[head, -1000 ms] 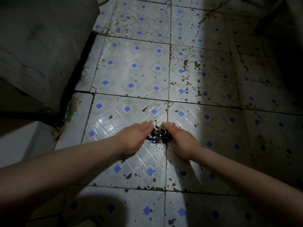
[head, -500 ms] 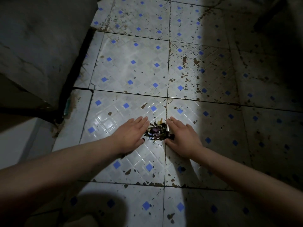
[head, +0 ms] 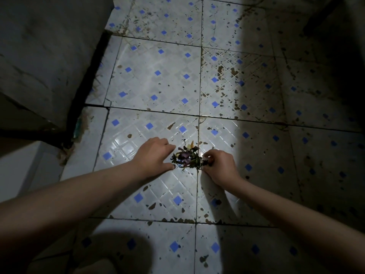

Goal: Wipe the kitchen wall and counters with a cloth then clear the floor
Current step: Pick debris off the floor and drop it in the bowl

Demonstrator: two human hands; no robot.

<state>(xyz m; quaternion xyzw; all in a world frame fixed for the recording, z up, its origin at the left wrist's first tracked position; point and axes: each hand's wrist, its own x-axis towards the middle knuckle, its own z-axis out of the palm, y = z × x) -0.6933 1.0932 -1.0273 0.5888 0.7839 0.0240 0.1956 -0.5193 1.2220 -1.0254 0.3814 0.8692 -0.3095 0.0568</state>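
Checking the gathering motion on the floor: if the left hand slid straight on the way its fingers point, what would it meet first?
Most likely the small pile of scraps. The left hand lies on the floor tile with its fingers aimed right at the pile, which sits between it and the right hand.

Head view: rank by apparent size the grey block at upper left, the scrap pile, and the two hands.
1. grey block, largest.
2. left hand and right hand, about alike, so unranked.
3. scrap pile, smallest.
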